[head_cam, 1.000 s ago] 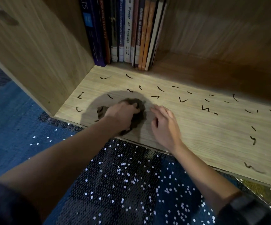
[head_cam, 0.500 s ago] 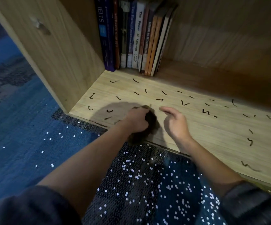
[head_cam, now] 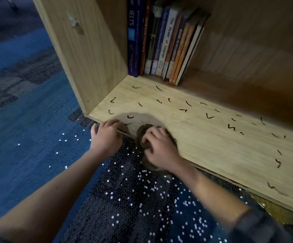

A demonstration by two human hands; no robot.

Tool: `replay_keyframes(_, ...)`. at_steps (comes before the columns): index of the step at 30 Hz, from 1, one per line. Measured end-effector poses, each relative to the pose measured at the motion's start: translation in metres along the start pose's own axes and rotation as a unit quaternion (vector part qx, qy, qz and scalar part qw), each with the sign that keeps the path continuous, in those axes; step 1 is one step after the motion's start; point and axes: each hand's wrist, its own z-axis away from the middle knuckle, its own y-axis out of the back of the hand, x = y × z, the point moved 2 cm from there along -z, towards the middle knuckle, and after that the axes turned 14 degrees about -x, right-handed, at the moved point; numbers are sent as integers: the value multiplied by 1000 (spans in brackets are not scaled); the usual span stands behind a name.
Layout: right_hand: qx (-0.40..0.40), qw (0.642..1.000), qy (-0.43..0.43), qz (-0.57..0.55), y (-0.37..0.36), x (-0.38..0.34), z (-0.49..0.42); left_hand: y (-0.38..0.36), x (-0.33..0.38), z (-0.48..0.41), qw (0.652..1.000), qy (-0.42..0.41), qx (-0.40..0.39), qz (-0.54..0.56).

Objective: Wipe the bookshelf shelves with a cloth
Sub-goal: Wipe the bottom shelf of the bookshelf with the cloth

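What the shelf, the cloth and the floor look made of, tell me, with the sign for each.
The shelf looks like light wood or wood-look laminate, matt: straight grain lines, square front edge. The cloth is soft dark brown fabric, bunched under the right hand; its weave is too dim to tell. The floor is blue carpet, matt, with a nubby looped texture.

Matt wood-grain shelf (head_cam: 212, 146); cloth (head_cam: 139, 135) seemingly soft.

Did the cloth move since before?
Yes. The cloth slid toward the front edge of the shelf and now hangs over it. It also went from the left hand to the right hand, which grips it.
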Motion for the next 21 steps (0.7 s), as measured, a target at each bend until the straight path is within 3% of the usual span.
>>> replay_keyframes(1,-6,999,10,-45,6,14,0,-1,-3,-4,1000,1,-19,14)
replay_keyframes(3,24,993,-53,-100,32,47,-4,2,-4,-7,999,5,-29,30)
replay_keyframes(5,48,987,-140,-56,49,66,-12,2,-5,-8,999,6,-28,21)
replay_keyframes(6,45,988,-142,-37,49,63,-17,0,-6,-7,1000,5,-25,13)
replay_keyframes(11,-22,999,-12,21,14,6,-21,2,-11,-6,1000,-3,-10,2)
replay_keyframes(15,-11,992,-113,52,47,38,-40,2,-8,-5,999,-1,-18,-27)
replay_keyframes(17,-8,990,-89,106,39,24,-44,-1,-9,-3,999,0,-13,-44)
replay_keyframes(21,-37,996,-13,82,17,-2,-35,-1,-9,-3,999,1,8,-33)
